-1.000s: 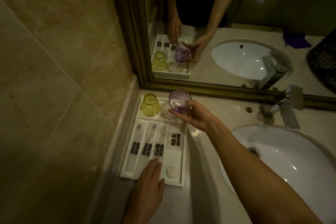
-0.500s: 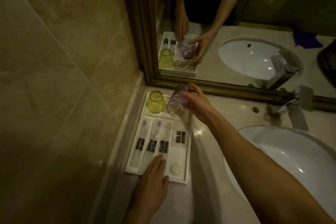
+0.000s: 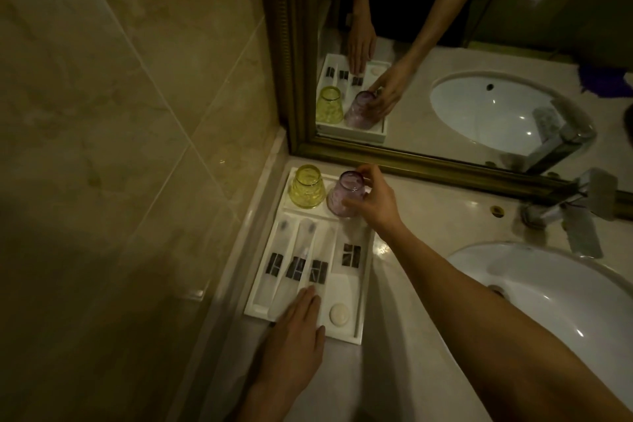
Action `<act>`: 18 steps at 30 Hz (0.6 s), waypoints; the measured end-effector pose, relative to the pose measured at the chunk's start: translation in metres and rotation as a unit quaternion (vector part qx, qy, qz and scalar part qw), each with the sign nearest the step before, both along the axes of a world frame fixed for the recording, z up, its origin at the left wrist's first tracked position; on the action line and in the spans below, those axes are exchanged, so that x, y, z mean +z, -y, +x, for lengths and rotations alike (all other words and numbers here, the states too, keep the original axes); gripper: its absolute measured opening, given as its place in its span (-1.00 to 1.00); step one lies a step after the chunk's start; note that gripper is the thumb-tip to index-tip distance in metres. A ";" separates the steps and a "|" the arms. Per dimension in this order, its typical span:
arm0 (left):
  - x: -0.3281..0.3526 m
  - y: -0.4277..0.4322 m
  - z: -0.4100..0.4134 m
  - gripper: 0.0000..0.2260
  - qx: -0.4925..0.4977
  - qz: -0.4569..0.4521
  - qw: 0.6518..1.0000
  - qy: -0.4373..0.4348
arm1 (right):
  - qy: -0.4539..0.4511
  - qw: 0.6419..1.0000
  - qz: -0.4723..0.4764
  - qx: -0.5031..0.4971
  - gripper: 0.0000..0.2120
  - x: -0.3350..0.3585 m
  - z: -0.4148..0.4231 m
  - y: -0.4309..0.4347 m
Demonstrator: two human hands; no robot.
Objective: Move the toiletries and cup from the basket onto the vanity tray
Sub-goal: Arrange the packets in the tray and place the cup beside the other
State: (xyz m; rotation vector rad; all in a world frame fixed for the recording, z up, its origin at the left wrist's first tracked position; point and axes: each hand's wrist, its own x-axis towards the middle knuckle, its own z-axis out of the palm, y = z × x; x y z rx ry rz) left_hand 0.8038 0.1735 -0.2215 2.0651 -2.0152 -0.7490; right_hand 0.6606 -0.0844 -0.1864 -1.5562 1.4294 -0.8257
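A white vanity tray (image 3: 363,288) lies on the counter in the corner by the wall and mirror. My right hand (image 3: 373,204) grips a purple glass cup (image 3: 344,193), upside down, on the tray's far section beside an upturned yellow glass cup (image 3: 306,190). Several wrapped toiletry packets (image 3: 297,265) lie in the tray's long slots, a flat packet (image 3: 351,255) sits to their right, and a small round soap (image 3: 339,314) rests at the near right. My left hand (image 3: 296,329) lies flat with fingers apart on the tray's near edge.
A white sink basin (image 3: 555,305) is to the right, with a chrome tap (image 3: 579,212) behind it. A gold-framed mirror (image 3: 445,161) stands along the counter's back and reflects the scene. A tiled wall (image 3: 120,147) closes the left side.
My right hand turned the purple cup from mouth-up in the air to upside down and lowered it onto the tray beside the yellow cup. My left hand stayed on the tray's near edge.
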 end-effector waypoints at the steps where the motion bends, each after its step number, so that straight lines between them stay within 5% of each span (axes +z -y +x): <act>1: -0.001 0.000 0.000 -0.47 0.000 -0.003 1.000 0.000 | 0.001 1.000 0.001 -0.003 -0.39 -0.001 -0.001 0.000; 13: 0.006 0.000 -0.001 -0.48 0.000 -0.008 1.000 0.001 | -0.050 0.998 -0.011 0.026 -0.15 -0.009 -0.007 -0.003; 18: 0.001 0.000 -0.003 -0.48 0.002 0.001 1.000 0.011 | -0.138 0.964 -0.226 0.013 -0.62 0.001 -0.002 -0.043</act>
